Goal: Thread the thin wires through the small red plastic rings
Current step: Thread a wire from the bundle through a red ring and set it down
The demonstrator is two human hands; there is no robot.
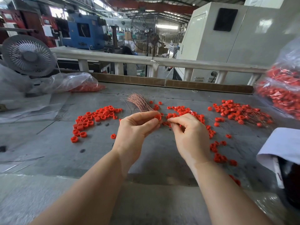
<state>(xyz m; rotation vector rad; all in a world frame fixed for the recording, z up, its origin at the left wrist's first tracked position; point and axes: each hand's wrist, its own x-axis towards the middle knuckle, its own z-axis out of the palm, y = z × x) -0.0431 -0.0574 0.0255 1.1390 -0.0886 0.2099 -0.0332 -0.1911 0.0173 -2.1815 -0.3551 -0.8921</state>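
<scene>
My left hand [136, 127] pinches one small red plastic ring [158, 117] between thumb and fingertips above the grey table [48, 143]. My right hand [190, 132] is close beside it, with thumb and forefinger pinched together just right of the ring; a thin wire there is too fine to make out. A bundle of thin copper wires [139, 103] lies fanned out just behind my hands. Loose red rings [90, 119] are scattered to the left and more loose rings [183, 111] behind my right hand. Rings with wires through them [240, 112] lie piled at the right.
A clear plastic bag of red rings [282, 88] sits at the far right, another bag [78, 83] at the back left beside a grey desk fan [29, 56]. A white cloth over a dark object [282, 148] stands at the right edge. A white railing [146, 60] runs behind the table.
</scene>
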